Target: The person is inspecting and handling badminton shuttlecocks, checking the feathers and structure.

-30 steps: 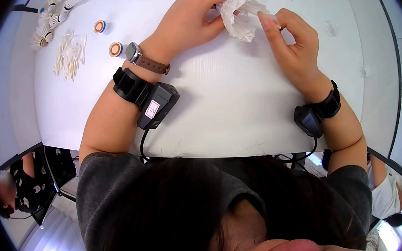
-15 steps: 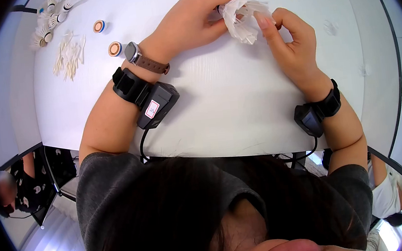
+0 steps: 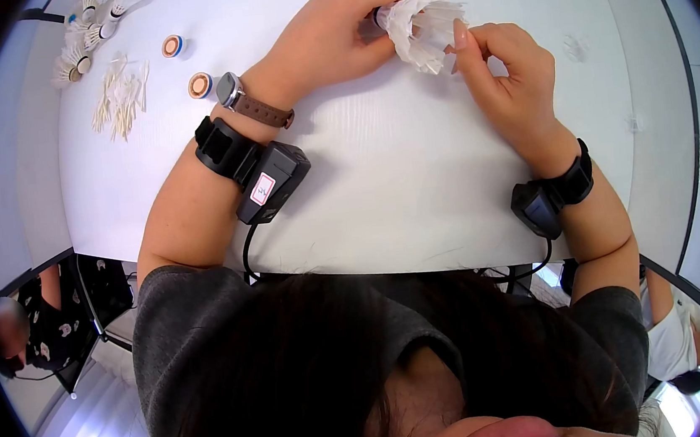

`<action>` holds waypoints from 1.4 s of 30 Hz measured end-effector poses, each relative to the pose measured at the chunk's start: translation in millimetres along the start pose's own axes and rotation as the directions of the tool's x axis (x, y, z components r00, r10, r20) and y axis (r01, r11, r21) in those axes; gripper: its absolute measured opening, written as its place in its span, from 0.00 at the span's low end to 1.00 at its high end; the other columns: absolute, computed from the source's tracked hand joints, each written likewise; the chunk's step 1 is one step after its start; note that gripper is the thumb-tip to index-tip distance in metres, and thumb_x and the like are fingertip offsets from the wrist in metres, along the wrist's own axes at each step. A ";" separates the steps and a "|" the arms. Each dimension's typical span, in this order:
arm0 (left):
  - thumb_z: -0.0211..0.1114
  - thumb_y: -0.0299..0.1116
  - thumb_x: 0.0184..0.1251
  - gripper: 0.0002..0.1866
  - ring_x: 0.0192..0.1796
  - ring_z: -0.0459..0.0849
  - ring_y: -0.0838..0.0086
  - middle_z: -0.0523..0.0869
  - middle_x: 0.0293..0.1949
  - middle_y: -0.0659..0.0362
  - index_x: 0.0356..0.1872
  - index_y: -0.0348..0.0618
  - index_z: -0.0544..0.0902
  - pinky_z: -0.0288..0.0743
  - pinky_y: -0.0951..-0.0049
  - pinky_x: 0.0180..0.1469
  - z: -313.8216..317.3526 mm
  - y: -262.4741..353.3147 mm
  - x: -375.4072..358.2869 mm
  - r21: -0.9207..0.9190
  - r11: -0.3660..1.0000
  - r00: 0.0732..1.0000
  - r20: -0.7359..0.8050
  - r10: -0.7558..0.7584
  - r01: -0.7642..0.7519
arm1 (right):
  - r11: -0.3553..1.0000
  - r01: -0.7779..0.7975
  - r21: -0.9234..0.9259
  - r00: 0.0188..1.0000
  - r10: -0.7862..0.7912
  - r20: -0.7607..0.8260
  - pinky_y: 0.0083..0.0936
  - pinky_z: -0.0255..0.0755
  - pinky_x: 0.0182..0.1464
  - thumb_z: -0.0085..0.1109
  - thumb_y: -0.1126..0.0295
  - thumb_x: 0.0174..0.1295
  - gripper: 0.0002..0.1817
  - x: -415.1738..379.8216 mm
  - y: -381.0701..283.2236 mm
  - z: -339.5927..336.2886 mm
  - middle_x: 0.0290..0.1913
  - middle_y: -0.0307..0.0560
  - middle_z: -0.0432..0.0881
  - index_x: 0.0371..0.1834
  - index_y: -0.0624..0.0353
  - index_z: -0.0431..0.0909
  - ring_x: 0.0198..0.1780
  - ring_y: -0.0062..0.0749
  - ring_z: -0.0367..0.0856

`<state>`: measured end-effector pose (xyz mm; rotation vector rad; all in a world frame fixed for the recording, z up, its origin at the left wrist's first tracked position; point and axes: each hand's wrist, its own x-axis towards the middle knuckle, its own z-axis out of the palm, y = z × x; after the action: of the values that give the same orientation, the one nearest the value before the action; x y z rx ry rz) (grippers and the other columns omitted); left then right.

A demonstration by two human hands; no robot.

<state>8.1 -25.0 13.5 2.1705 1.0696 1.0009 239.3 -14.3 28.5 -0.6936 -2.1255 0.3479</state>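
Shuttlecock (image 3: 419, 35) in curled left hand (image 3: 341, 36), right hand (image 3: 511, 68) bent inward at its feathers, hold unclear

Left hand (image 3: 333, 39) holds shuttlecock (image 3: 406, 34); right hand (image 3: 511, 72) at feathers (image 3: 438, 14).

Grey shirt (image 3: 188, 335), silver watch (image 3: 228, 89) on a brown band (image 3: 264, 112), black wrist straps (image 3: 228, 151) with boxes (image 3: 277, 179) (one labelled) and cables (image 3: 246, 252).

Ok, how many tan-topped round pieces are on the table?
2: one tan-topped piece beside the watch, a second piece farther away, slightly left of the first. The left arm may hide others.
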 end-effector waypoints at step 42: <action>0.66 0.32 0.76 0.16 0.50 0.82 0.79 0.86 0.48 0.60 0.58 0.37 0.77 0.78 0.75 0.54 0.8 -10.4 9.1 -0.450 0.840 0.933 -0.040 -0.357 0.302 | 0.998 0.064 0.021 0.986 -0.067 0.155 0.34 0.72 0.50 0.69 0.68 0.61 0.07 3.7 8.8 3.2 0.46 0.46 0.85 0.37 0.58 0.83 0.47 0.42 0.81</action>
<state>8.0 -11.8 9.2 1.5171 1.1007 1.0964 238.0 -5.0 24.8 -0.6024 -2.2848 0.3938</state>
